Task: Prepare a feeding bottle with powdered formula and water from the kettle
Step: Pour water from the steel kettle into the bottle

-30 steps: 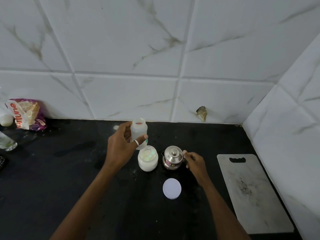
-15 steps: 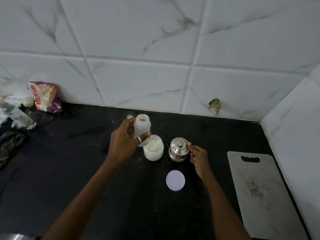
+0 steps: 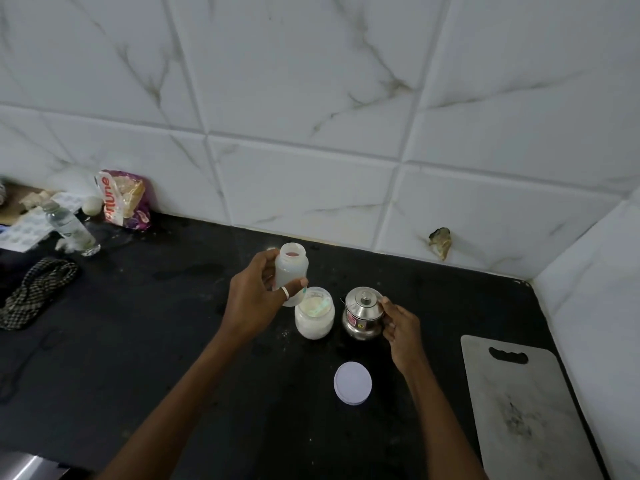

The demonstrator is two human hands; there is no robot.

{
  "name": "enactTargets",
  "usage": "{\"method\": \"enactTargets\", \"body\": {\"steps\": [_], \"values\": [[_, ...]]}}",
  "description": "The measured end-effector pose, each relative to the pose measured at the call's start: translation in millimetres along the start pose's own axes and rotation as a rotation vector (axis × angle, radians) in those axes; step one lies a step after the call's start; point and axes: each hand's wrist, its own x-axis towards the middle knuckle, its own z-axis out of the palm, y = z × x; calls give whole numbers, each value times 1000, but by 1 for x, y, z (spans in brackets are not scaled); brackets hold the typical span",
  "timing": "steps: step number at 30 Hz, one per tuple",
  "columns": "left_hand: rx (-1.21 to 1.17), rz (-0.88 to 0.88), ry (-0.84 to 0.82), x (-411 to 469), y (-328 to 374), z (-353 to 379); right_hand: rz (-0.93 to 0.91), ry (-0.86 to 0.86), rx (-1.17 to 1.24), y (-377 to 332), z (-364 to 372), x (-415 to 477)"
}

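Gripping the open feeding bottle [image 3: 292, 268] above the black counter [image 3: 173, 341], the left hand [image 3: 254, 299] curls round it — the right hand [image 3: 398, 329] pinches the steel kettle [image 3: 362, 318] beside the powder jar [image 3: 314, 318].

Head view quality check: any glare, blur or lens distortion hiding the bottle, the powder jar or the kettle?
Head view: dim bluish light; wide-angle lens bends the tile lines; bottle, powder jar and kettle reasonably sharp, readable; small glints on the kettle lid; shadows vanish on the black counter.
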Motion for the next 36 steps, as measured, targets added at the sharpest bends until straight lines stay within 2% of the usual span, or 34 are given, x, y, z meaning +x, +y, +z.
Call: {"method": "enactTargets", "body": {"steps": [6, 13, 21, 26, 36], "values": [[-31, 44, -6, 6, 21, -2, -119, -23, 39, -67, 23, -29], [2, 174, -2, 23, 54, -13, -290, -48, 103, -168, 65, -76], [13, 290, -18, 69, 81, -44, -361, -20, 148, -247, 109, -105], [-3, 315, -60, 94, 76, -69, -380, 28, 156, -257, 138, -119], [-43, 333, -158, 118, 47, -111, -349, 128, 149, -218, 188, -121]]}}
